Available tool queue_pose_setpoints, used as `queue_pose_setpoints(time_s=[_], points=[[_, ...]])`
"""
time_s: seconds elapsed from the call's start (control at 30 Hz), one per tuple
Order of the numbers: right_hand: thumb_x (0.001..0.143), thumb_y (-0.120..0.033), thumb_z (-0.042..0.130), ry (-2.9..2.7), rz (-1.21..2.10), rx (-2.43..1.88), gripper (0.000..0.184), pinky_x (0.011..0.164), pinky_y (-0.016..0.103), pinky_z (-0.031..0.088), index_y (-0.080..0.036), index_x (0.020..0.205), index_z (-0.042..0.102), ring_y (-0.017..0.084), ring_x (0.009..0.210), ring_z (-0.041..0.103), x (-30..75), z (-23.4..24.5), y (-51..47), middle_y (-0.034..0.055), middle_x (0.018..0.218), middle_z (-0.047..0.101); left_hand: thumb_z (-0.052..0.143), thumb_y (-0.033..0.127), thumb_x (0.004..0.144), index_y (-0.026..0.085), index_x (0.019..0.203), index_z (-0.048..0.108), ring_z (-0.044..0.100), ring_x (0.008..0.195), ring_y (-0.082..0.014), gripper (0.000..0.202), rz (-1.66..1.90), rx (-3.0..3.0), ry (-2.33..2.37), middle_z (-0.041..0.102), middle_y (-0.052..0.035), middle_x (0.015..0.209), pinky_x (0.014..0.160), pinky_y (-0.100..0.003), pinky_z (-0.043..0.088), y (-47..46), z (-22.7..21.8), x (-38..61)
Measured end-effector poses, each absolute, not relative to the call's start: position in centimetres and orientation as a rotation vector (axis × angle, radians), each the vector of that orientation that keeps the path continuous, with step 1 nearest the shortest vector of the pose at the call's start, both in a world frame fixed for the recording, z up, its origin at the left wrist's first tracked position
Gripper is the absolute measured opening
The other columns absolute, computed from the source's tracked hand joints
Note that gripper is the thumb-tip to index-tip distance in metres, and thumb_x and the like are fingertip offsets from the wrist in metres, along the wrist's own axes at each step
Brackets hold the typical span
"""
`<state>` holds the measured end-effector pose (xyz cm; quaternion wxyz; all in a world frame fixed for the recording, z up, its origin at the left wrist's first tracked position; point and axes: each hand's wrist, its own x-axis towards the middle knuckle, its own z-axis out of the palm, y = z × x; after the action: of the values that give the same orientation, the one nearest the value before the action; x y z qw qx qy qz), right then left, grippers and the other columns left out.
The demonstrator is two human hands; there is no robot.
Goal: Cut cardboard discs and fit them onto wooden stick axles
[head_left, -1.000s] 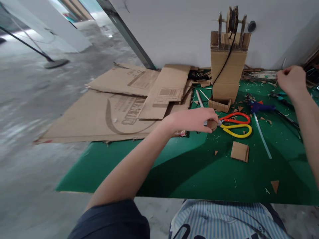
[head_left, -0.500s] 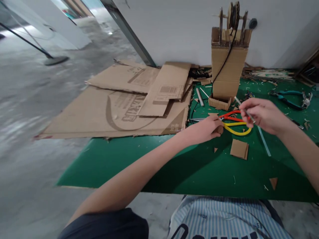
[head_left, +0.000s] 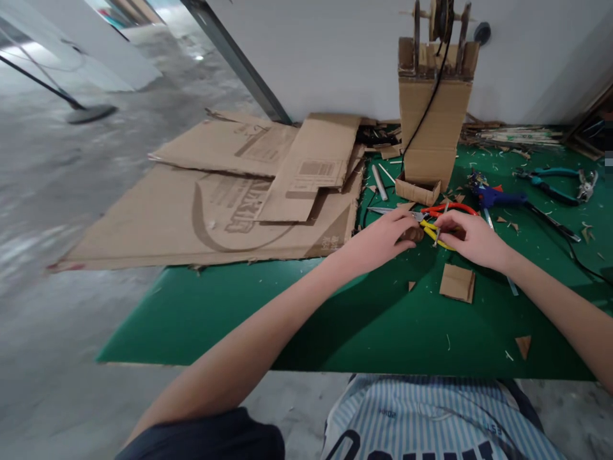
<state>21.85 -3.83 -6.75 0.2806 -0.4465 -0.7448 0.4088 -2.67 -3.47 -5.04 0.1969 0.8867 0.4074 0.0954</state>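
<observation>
My left hand point(head_left: 389, 237) is closed over the scissors, its fingers curled around something small and brownish that I cannot make out. Pinched upright in my right hand point(head_left: 472, 237) is a thin stick point(head_left: 437, 235), close to the left fingertips. Beneath both hands lie scissors with a red handle point(head_left: 453, 207) and a yellow one, their blades point(head_left: 383, 210) pointing left; the hands partly cover them. A small square of cardboard point(head_left: 457, 283) rests just in front of my right hand.
Behind the hands stands a cardboard tower point(head_left: 428, 128) with a wheel and black cord. Large cardboard sheets point(head_left: 191, 217) cover the table's left. A blue glue gun point(head_left: 500, 197), teal-handled pliers point(head_left: 550, 182) and scraps lie right on the green table point(head_left: 373, 332).
My right hand has moved left and slightly down, bringing the stick beside my left hand and turning it more upright. The glue gun has come into sight behind it.
</observation>
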Motion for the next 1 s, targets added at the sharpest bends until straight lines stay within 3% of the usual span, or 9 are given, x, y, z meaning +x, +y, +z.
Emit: queue_pose_setpoints(time_s=[0.17, 0.3, 0.4, 0.53, 0.7, 0.9, 1.0], points=[[0.099, -0.034, 0.051, -1.968, 1.060, -1.253, 0.013, 0.083, 0.043, 0.060, -0.026, 0.107, 0.057, 0.024, 0.098, 0.075, 21.7, -6.4, -3.9, 0.0092, 0.110, 0.076, 0.062, 0.018, 0.097, 0.016, 0.137, 0.060, 0.058, 0.136, -0.0293, 0.041, 0.258, 2.401, 1.245, 0.062, -0.0141, 0.142, 0.114, -0.045, 0.049, -3.2, -4.9, -3.3], [0.102, -0.036, 0.047, -2.201, 0.891, -1.260, 0.016, 0.076, 0.040, 0.055, -0.027, 0.109, 0.058, 0.024, 0.090, 0.073, 21.2, -5.4, -3.9, 0.0072, 0.109, 0.077, 0.069, 0.017, 0.092, 0.018, 0.143, 0.055, 0.067, 0.124, -0.0265, 0.053, 0.311, 2.275, 1.311, 0.072, -0.0096, 0.130, 0.107, -0.042, 0.052, -3.2, -4.9, -3.7], [0.096, -0.033, 0.058, -2.378, 0.691, -1.271, 0.019, 0.079, 0.042, 0.053, -0.027, 0.114, 0.061, 0.028, 0.097, 0.071, 20.1, -5.2, -3.5, 0.0083, 0.114, 0.076, 0.072, 0.026, 0.091, 0.018, 0.124, 0.063, 0.072, 0.106, -0.0253, 0.035, 0.368, 2.205, 1.445, 0.076, -0.0071, 0.114, 0.092, -0.038, 0.055, -3.0, -5.1, -4.1], [0.088, -0.032, 0.072, -2.539, 0.528, -1.260, 0.030, 0.089, 0.048, 0.050, -0.024, 0.116, 0.064, 0.035, 0.112, 0.067, 18.3, -5.7, -2.8, 0.0117, 0.120, 0.075, 0.076, 0.034, 0.089, 0.019, 0.100, 0.067, 0.073, 0.101, -0.0263, 0.021, 0.371, 2.297, 1.483, 0.077, -0.0063, 0.104, 0.086, -0.038, 0.053, -2.7, -5.8, -4.4], [0.090, -0.027, 0.067, -2.533, 0.460, -1.196, 0.014, 0.094, 0.050, 0.045, -0.024, 0.103, 0.067, 0.033, 0.109, 0.065, 18.3, -5.8, -3.2, 0.0086, 0.108, 0.077, 0.074, 0.031, 0.091, 0.019, 0.100, 0.068, 0.072, 0.103, -0.0238, 0.017, 0.450, 2.375, 1.312, 0.077, -0.0050, 0.107, 0.089, -0.036, 0.054, -2.6, -6.6, -4.6], [0.085, -0.040, 0.072, -2.477, 0.593, -1.221, 0.022, 0.099, 0.052, 0.043, -0.028, 0.104, 0.068, 0.035, 0.113, 0.063, 20.8, -4.8, -3.7, 0.0085, 0.112, 0.076, 0.073, 0.023, 0.092, 0.019, 0.104, 0.068, 0.071, 0.106, -0.0201, 0.014, 0.603, 2.389, 1.143, 0.076, -0.0055, 0.112, 0.095, -0.034, 0.055, -2.4, -7.4, -4.2], [0.085, -0.043, 0.073, -2.348, 0.741, -1.214, 0.028, 0.099, 0.050, 0.048, -0.027, 0.107, 0.067, 0.032, 0.113, 0.065, 21.4, -4.8, -3.4, 0.0084, 0.117, 0.075, 0.072, 0.022, 0.093, 0.019, 0.102, 0.069, 0.070, 0.108, -0.0200, 0.010, 0.629, 2.401, 1.070, 0.074, -0.0062, 0.112, 0.099, -0.035, 0.055, -2.1, -7.7, -3.7]])
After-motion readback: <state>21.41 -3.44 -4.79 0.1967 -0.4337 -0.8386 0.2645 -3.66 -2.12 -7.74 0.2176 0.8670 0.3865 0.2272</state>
